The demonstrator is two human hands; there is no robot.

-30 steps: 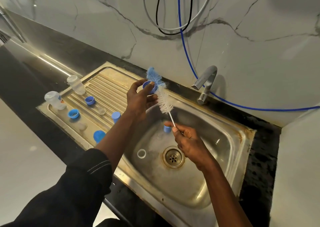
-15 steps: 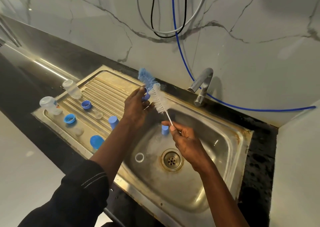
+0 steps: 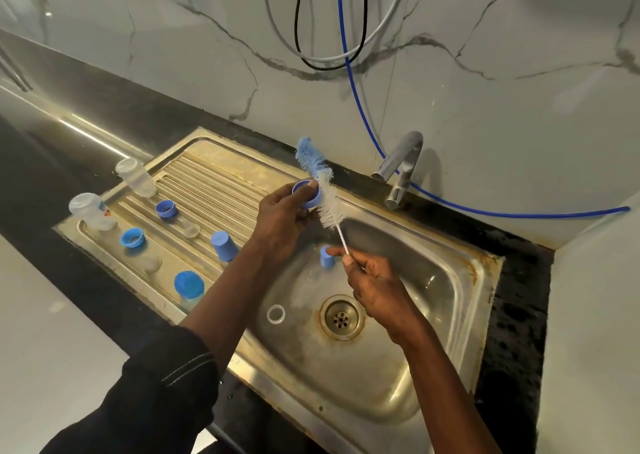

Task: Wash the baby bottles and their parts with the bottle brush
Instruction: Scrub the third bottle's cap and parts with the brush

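Since the frame half a second before, the left hand point(image 3: 280, 221) had shifted slightly right and turned the collar point(image 3: 306, 195) so that its open mouth showed above the fingers. The brush point(image 3: 329, 204) had slid right with it, while the right hand point(image 3: 377, 287) had kept its place.

The blue collar was held over the left edge of the sink point(image 3: 415, 349), with the left thumb and fingers curled round its sides. The brush stood tilted, blue tip up and to the left, its white bristles touching the collar's right side. The right hand pinched the thin white stem between thumb and forefinger above the basin, the other fingers curled in.

In the basin stood a blue cap point(image 3: 326, 257), and a clear ring point(image 3: 276, 314) lay left of the drain point(image 3: 341, 318).

On the drainboard point(image 3: 221, 180) stood a far bottle point(image 3: 135, 177) and a near bottle point(image 3: 90, 211), both clear. Also there were a second collar point(image 3: 166, 208), a third collar point(image 3: 132, 238), two clear teats point(image 3: 191, 229), a blue cover point(image 3: 224, 245) and a blue-lidded cup point(image 3: 189, 285).

A tap point(image 3: 401, 183) stood behind the basin, and a blue hose point(image 3: 349, 72) ran down the marble wall. A dark sleeve point(image 3: 162, 401) covered the left forearm.
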